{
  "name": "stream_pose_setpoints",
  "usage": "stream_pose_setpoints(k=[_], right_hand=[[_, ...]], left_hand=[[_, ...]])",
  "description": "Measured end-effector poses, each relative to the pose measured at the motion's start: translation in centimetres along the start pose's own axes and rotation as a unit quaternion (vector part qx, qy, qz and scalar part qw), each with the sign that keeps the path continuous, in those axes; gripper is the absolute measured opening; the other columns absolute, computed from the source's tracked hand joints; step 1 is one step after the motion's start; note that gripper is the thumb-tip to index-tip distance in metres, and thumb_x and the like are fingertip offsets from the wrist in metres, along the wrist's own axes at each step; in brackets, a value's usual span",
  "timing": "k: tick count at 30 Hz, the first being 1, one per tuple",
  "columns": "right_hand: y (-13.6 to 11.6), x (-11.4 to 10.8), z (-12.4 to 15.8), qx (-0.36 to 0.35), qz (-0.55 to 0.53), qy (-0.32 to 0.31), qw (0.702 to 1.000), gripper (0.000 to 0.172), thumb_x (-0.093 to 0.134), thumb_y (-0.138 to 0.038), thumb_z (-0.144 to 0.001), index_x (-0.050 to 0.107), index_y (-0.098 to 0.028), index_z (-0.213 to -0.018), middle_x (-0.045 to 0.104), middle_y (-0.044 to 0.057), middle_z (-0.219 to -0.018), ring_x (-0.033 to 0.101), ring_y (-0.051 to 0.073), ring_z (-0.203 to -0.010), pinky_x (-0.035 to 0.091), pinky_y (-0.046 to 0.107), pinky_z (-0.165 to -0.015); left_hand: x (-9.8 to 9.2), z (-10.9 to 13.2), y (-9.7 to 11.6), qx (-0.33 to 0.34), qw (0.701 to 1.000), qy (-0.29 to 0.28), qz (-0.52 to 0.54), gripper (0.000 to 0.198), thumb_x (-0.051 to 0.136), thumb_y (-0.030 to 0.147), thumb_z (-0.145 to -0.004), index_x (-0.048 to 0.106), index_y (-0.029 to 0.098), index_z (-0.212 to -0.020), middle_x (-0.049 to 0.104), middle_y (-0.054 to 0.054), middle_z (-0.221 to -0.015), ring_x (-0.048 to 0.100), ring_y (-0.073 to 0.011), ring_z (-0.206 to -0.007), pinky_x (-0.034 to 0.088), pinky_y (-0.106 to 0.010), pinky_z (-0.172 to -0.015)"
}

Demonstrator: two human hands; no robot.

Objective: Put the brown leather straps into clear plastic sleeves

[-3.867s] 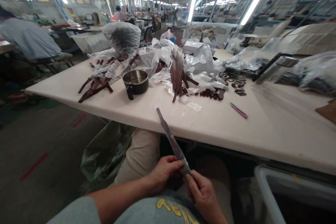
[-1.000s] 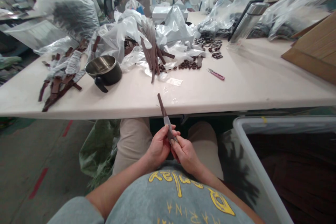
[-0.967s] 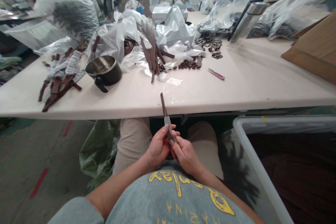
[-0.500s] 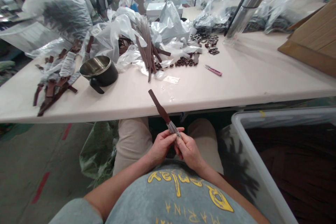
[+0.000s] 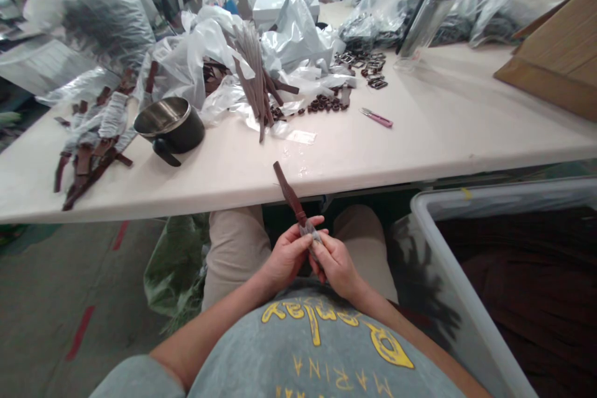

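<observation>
A brown leather strap (image 5: 288,191) rises at a tilt from the person's lap, its lower end sleeved in clear plastic. The left hand (image 5: 286,255) and right hand (image 5: 336,267) are pressed close together, each grip pinching that sleeved end. In view, the strap's tip overlaps the front edge of the desk (image 5: 420,118). A white plastic bin (image 5: 466,196) stands just right of the knees. Pink thread snips (image 5: 375,117) and a steel pot (image 5: 168,124) sit well apart on the desk.

One left hand (image 5: 288,256) and one right hand (image 5: 336,268) share one brown leather strap (image 5: 289,194). Ahead of them, the desk (image 5: 396,143) carries one steel pot (image 5: 168,125), one pink seam ripper (image 5: 375,117) and one steel flask (image 5: 431,15). One white plastic bin (image 5: 459,230) stands right of the right hand.
</observation>
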State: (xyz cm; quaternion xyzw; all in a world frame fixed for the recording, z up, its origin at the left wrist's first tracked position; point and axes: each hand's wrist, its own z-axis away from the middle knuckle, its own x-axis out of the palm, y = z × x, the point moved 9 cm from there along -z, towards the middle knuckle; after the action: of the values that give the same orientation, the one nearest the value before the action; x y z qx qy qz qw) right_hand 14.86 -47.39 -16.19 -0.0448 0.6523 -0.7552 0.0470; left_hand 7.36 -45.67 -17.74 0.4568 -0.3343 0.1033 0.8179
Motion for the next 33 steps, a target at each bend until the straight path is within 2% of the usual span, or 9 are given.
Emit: stream_pose_setpoints(k=[3, 6, 9, 11, 15, 18, 22, 28, 33], right_hand=[[0.3, 0.0, 0.1, 0.013, -0.019, -0.003, 1.000, 0.040, 0.043, -0.050, -0.099, 0.048, -0.019, -0.074, 0.050, -0.006, -0.050, 0.042, 0.007, -0.035, 0.032, 0.018, -0.036], [0.4, 0.1, 0.1, 0.032, -0.047, -0.015, 0.998, 0.039, 0.044, -0.053, -0.097, 0.053, -0.018, -0.082, 0.050, -0.007, -0.049, 0.040, 0.007, -0.034, 0.030, 0.018, -0.035], [0.3, 0.4, 0.1, 0.042, -0.079, -0.025, 0.996, 0.040, 0.046, -0.054, -0.096, 0.056, -0.016, -0.089, 0.050, -0.007, -0.048, 0.038, 0.007, -0.033, 0.028, 0.018, -0.035], [0.2, 0.8, 0.1, 0.042, -0.097, -0.029, 0.994, 0.039, 0.047, -0.053, -0.097, 0.055, -0.017, -0.087, 0.050, -0.007, -0.047, 0.038, 0.007, -0.032, 0.028, 0.018, -0.035], [-0.1, 1.5, 0.1, 0.036, -0.126, -0.028, 0.991, 0.039, 0.049, -0.053, -0.096, 0.056, -0.016, -0.086, 0.048, -0.008, -0.045, 0.036, 0.006, -0.032, 0.025, 0.018, -0.035], [0.0, 2.0, 0.3, 0.040, -0.144, -0.027, 0.988, 0.041, 0.050, -0.054, -0.095, 0.057, -0.015, -0.087, 0.048, -0.008, -0.045, 0.035, 0.006, -0.031, 0.025, 0.019, -0.035], [0.3, 2.4, 0.5, 0.050, -0.162, -0.030, 0.985, 0.039, 0.050, -0.054, -0.095, 0.056, -0.016, -0.088, 0.048, -0.008, -0.046, 0.034, 0.006, -0.031, 0.024, 0.018, -0.034], [0.1, 2.7, 0.6, 0.048, -0.136, -0.056, 0.988, 0.041, 0.047, -0.057, -0.096, 0.049, -0.020, -0.077, 0.048, -0.007, -0.047, 0.035, 0.006, -0.033, 0.025, 0.020, -0.035], [-1.1, 2.1, 0.3, 0.026, -0.087, -0.057, 0.994, 0.034, 0.041, -0.049, -0.099, 0.048, -0.024, -0.077, 0.049, -0.006, -0.051, 0.037, 0.010, -0.036, 0.029, 0.023, -0.039]], left_hand=[[0.4, 0.0, 1.3, 0.020, 1.000, -0.005, 0.014, 0.033, 0.079, 0.019, -0.071, 0.075, 0.018, -0.104, 0.073, -0.010, -0.108, 0.068, -0.0221, -0.095, 0.052, -0.027, -0.075], [0.5, -0.1, 2.3, 0.034, 0.999, -0.004, 0.011, 0.028, 0.076, 0.028, -0.076, 0.075, 0.014, -0.100, 0.073, -0.012, -0.105, 0.067, -0.0188, -0.084, 0.050, -0.025, -0.069], [0.1, -0.2, 2.8, 0.060, 0.997, 0.033, 0.025, 0.033, 0.075, 0.041, -0.080, 0.074, 0.012, -0.095, 0.074, -0.012, -0.098, 0.066, -0.0158, -0.076, 0.047, -0.022, -0.062], [-0.3, -0.3, 2.6, 0.066, 0.995, 0.063, 0.044, 0.034, 0.076, 0.044, -0.078, 0.073, 0.012, -0.091, 0.075, -0.011, -0.094, 0.068, -0.0175, -0.080, 0.047, -0.022, -0.063], [-0.5, -0.2, 2.0, 0.075, 0.989, 0.101, 0.079, 0.034, 0.078, 0.044, -0.077, 0.072, 0.013, -0.090, 0.075, -0.009, -0.092, 0.070, -0.0213, -0.090, 0.052, -0.029, -0.081], [-0.8, -0.1, 1.7, 0.064, 0.982, 0.133, 0.116, 0.030, 0.077, 0.042, -0.079, 0.071, 0.014, -0.090, 0.074, -0.007, -0.090, 0.070, -0.0192, -0.085, 0.054, -0.032, -0.085], [-1.1, -0.1, 1.4, 0.029, 0.971, 0.164, 0.172, 0.023, 0.072, 0.038, -0.085, 0.068, 0.016, -0.085, 0.072, -0.002, -0.079, 0.068, -0.0142, -0.072, 0.056, -0.030, -0.080], [-1.0, -0.3, 1.9, 0.023, 0.974, 0.155, 0.165, 0.022, 0.068, 0.038, -0.088, 0.067, 0.017, -0.083, 0.070, 0.001, -0.075, 0.065, -0.0106, -0.061, 0.056, -0.026, -0.070], [-1.2, -0.2, 3.0, 0.042, 0.991, 0.103, 0.077, 0.025, 0.079, 0.044, -0.077, 0.072, 0.021, -0.086, 0.074, 0.000, -0.082, 0.070, -0.0158, -0.076, 0.057, -0.026, -0.075]])
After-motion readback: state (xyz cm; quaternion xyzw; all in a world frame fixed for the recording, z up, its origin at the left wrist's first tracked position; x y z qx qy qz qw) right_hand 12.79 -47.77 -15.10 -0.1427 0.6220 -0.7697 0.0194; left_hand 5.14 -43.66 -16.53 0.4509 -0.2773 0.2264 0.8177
